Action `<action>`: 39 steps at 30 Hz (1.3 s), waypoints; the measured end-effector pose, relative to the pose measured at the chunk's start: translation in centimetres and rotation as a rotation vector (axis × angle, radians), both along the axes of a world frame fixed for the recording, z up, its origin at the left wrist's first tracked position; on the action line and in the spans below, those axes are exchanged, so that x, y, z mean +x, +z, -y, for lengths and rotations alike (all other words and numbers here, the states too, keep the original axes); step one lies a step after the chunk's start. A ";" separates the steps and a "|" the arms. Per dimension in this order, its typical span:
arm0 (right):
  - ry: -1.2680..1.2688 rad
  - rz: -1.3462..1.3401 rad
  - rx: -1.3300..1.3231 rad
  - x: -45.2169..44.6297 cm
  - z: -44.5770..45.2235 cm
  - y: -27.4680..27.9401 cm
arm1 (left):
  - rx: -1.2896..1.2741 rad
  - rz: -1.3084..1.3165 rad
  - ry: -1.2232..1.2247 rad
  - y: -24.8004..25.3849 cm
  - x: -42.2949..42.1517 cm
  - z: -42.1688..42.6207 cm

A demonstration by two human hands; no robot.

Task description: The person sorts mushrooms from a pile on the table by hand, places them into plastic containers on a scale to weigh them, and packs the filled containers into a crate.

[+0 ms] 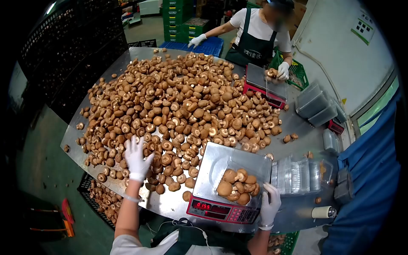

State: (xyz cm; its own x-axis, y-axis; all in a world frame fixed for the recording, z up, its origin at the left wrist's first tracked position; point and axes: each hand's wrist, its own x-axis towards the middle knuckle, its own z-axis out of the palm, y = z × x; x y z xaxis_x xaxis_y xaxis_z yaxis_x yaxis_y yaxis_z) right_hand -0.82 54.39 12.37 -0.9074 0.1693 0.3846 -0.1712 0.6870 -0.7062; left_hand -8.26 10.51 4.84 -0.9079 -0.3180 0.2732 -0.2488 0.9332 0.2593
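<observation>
My left hand [137, 160], in a white glove, reaches over the near left part of a big heap of brown mushrooms [170, 106]. Its fingers are spread and hold nothing that I can see. My right hand [270, 205], also gloved, is at the right edge of a red digital scale [223, 210], fingers extended and apart from the left hand. On the scale's steel plate [216, 161] lies a small cluster of mushrooms [239, 187], seemingly in a clear tray whose edges are hard to make out. The red display appears to read 0155.
Clear plastic trays [297, 174] are stacked right of my scale, near a white cylinder [324, 212]. Across the steel table, a co-worker [255, 42] holds mushrooms over a second scale [265, 87]. A black crate [100, 197] with mushrooms stands below the left edge; a blue curtain [365, 170] hangs right.
</observation>
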 end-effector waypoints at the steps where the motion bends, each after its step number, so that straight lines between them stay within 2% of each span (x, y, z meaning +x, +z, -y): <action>1: 0.008 -0.002 0.003 0.2 -0.1 -0.1 | -0.012 0.018 -0.025 -0.6 -1.9 -0.7; 3: -0.068 -0.003 0.053 0.8 -0.7 -0.5 | 0.029 0.053 -0.009 -2.8 -5.3 -0.8; 6: -0.138 0.017 0.113 1.8 -1.6 -1.2 | 0.120 -0.050 0.006 -6.7 -9.5 0.5; 9: -0.179 0.055 0.116 2.5 -2.0 -1.7 | 0.263 -0.129 -0.054 -6.7 -12.7 1.4; 12: -0.195 0.089 0.099 2.4 -1.5 -1.7 | 0.260 -0.055 -0.049 -7.1 -15.4 2.0; 18: -0.160 0.077 0.149 0.9 0.4 -1.4 | 0.066 0.185 -0.128 -6.9 -18.1 3.0; 21: -0.159 0.059 0.171 0.5 0.2 -1.4 | 0.067 0.170 -0.172 -6.5 -17.5 3.5; 23: -0.178 0.058 0.154 0.4 0.1 -1.4 | 0.212 -0.019 -0.159 -6.4 -16.1 3.6; 25: -0.198 0.064 0.136 0.5 -0.2 -1.5 | 0.853 -0.066 -0.181 -5.6 -14.2 3.8; 27: -0.189 0.056 0.140 0.3 -0.6 -1.8 | 1.713 0.040 -0.154 -2.4 -11.3 2.5; 28: -0.186 0.044 0.123 0.1 -0.7 -2.0 | 1.877 -0.024 -0.118 0.4 -9.6 0.3; 29: -0.193 0.049 0.115 -0.2 -0.7 -2.0 | 2.053 -0.016 -0.173 -1.3 -8.9 0.3; 31: -0.174 0.059 0.110 -0.5 -0.8 -1.9 | 2.314 0.069 -0.480 -1.2 -7.7 -1.3; 35: -0.137 0.037 0.114 -1.1 -0.2 -0.9 | 2.515 0.111 -0.560 1.5 -5.7 -6.5; 36: -0.128 0.016 0.086 -1.2 0.0 -0.7 | 2.484 0.155 -0.510 1.4 -5.2 -7.6; 39: -0.089 -0.021 0.042 -1.3 0.9 0.6 | 2.438 0.351 -0.587 2.8 -3.9 -11.8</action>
